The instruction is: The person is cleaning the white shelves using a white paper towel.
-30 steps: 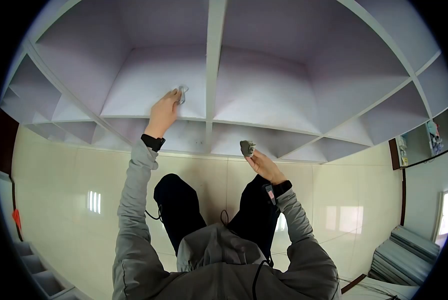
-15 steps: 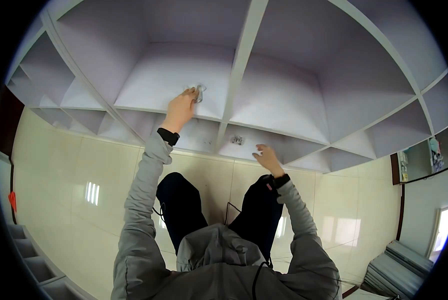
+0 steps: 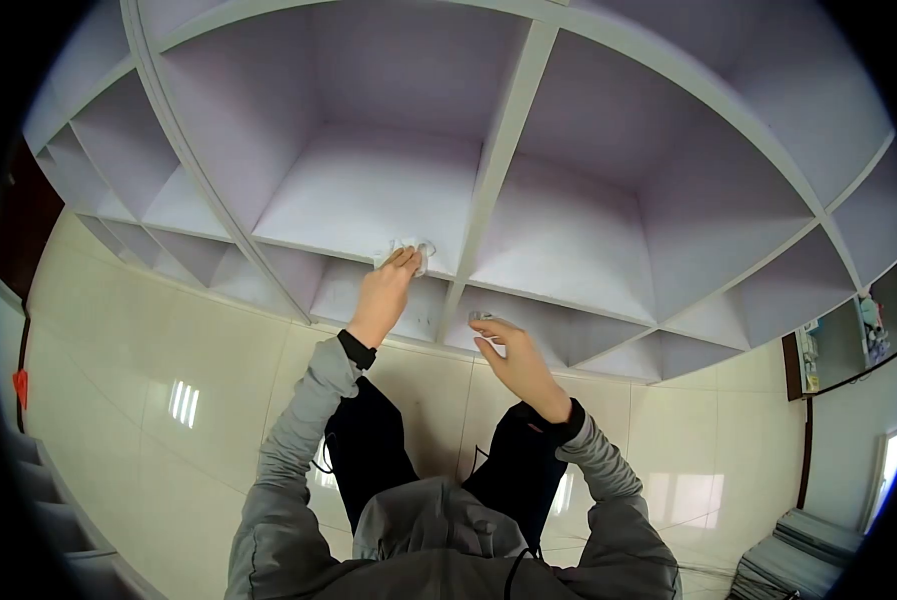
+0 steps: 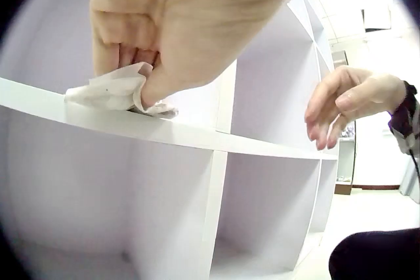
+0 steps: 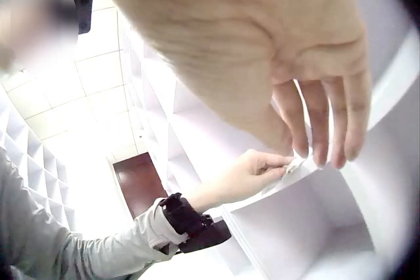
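My left hand (image 3: 382, 303) pinches a crumpled white tissue (image 4: 113, 93) between thumb and fingers. It presses the tissue on the front edge of a pale shelf (image 3: 344, 195), just left of the upright divider. My right hand (image 3: 521, 368) is in front of the lower compartment right of that divider, its fingers loosely bent and holding nothing. Behind its fingertips a small crumpled greyish wad (image 3: 481, 316) lies in that compartment, partly covered by the hand. In the left wrist view the right hand's fingers hang in the air, apart from the shelf.
The pale shelving unit (image 3: 518, 120) spreads across the front with large compartments above and low ones below. Glossy floor tiles (image 3: 219, 400) lie under the person's knees. Grey stacked panels (image 3: 799, 555) stand at the lower right, more cubbies (image 3: 54, 500) at the lower left.
My left hand has drawn the tissue from inside the shelf forward to its front edge. My right hand has put the greyish wad into the lower compartment and let go.
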`<state>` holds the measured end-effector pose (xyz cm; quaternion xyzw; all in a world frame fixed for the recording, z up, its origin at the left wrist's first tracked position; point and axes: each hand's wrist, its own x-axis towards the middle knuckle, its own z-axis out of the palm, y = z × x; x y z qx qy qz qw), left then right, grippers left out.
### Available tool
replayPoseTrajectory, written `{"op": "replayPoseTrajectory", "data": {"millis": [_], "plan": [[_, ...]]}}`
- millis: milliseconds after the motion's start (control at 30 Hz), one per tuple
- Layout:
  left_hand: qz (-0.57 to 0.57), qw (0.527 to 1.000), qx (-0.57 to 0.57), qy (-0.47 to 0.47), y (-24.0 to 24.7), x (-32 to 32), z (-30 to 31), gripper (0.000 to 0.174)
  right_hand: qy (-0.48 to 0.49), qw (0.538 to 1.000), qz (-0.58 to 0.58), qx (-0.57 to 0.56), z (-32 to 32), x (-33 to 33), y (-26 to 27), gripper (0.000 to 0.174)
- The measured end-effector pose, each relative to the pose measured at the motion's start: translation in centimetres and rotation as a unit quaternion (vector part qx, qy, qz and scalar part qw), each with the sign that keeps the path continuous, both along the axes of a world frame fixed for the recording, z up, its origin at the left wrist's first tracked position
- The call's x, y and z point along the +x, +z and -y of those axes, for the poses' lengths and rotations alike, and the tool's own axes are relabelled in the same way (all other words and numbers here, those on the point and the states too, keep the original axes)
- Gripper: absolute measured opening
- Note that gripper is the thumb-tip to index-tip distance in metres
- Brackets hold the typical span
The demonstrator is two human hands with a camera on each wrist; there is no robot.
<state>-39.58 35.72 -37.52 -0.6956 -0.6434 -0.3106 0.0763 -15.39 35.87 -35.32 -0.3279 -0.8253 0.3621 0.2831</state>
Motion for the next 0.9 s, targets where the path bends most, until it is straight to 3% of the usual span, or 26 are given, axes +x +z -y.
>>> {"op": "replayPoseTrajectory", "data": {"millis": [100, 167, 400, 500, 567, 767, 900], "plan": [[0.006, 0.999, 0.038, -0.022, 0.5, -0.3, -2.5, 0.034, -0.025, 0.999, -0.040, -0.008, -0.8, 1.6, -0.6, 0.023], [0.086, 0.994, -0.066, -0.034, 1.3, -1.4, -5.4, 0.029, -0.020, 1.000, -0.024, 0.006, -0.9, 2.7, 0.3, 0.022], [0.016, 0.995, 0.020, -0.095, -1.4, -1.1, -12.4, 0.030, -0.064, 0.996, 0.000, -0.057, -0.7, 5.5, 0.1, 0.021], [0.004, 0.987, 0.072, -0.141, -1.8, -0.3, -10.3, 0.032, -0.070, 0.997, 0.001, -0.023, -0.7, 6.5, -0.8, 0.022], [-0.003, 0.991, -0.054, -0.125, 0.1, 0.6, -7.1, 0.035, -0.074, 0.997, -0.001, -0.036, -0.5, 6.9, -1.2, 0.021], [0.014, 0.988, -0.019, -0.155, 1.1, 1.1, -0.9, 0.038, -0.081, 0.994, -0.012, -0.070, 0.0, 7.2, -2.0, 0.021], [0.017, 0.982, -0.069, -0.172, 0.6, 2.3, 3.4, 0.051, -0.085, 0.994, -0.021, -0.059, -0.2, 7.4, -1.8, 0.021]]}}
